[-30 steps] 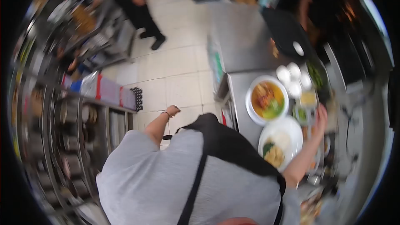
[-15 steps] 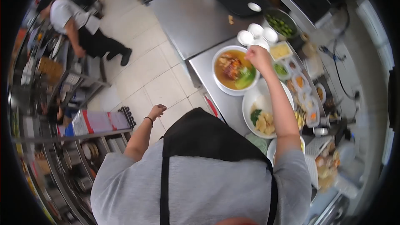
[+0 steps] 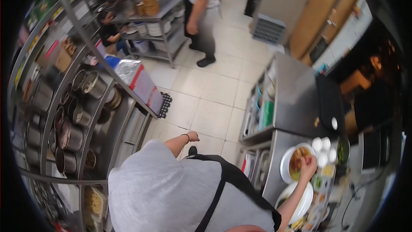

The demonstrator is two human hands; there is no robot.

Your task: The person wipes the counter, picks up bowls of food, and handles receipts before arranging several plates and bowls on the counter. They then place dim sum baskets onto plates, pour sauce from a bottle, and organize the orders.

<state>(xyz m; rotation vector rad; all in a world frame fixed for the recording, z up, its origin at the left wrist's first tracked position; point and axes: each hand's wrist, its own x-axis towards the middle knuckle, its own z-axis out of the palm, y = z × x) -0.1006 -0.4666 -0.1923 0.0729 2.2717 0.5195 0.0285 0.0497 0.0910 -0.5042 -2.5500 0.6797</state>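
Observation:
My right hand (image 3: 307,168) is over a large white soup bowl (image 3: 284,166) of brown broth with toppings and some green leaf. Its fingers are pinched together above the toppings; whatever is between them is too small to make out. My left hand (image 3: 193,136), with a dark band at the wrist, hangs over the tiled floor, its fingers curled and nothing visible in them. Just nearer than the soup stands a second white bowl (image 3: 306,202), partly covered by my right forearm. Several small white cups (image 3: 322,160) cluster beyond the soup bowl.
A black tray (image 3: 328,99) lies on the steel counter (image 3: 296,90). A pot of green vegetables (image 3: 342,151) and small topping containers (image 3: 318,183) line the right side. Steel shelves with pots (image 3: 92,85) stand left. A co-worker (image 3: 201,13) is in the aisle; another person (image 3: 109,32) is farther left.
My view has swung left, so counter and bowls now sit lower right and more shelving shows. My right hand has lowered to the soup's toppings. The co-worker stands more upright, legs closer together.

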